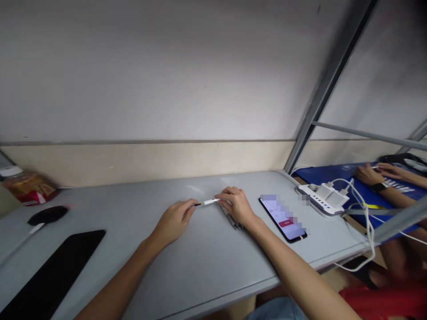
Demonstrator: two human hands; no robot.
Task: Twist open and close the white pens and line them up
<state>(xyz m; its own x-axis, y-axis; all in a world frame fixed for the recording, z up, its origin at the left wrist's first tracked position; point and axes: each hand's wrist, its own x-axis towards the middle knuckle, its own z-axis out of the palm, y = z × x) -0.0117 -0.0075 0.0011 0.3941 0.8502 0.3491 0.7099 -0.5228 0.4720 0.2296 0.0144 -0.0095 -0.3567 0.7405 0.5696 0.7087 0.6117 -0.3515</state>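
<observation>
A thin pen point(209, 202) with a white barrel and a dark end stretches between my two hands, just above the grey table. My left hand point(175, 220) pinches its dark end, where a small yellowish bit shows. The white end is between the fingers and thumb of my right hand point(237, 206). Whether the dark part and the barrel are joined or separate, I cannot tell. Partly hidden under my right hand, several grey pens point(231, 219) lie on the table.
A lit phone point(283, 220) lies right of my right hand, before a power strip point(322, 200) with plugs and white cables. At left are a black mat point(56, 275), a black oval object point(47, 216) and a jar point(30, 186). Another person's hands point(368, 174) work at a blue-topped table.
</observation>
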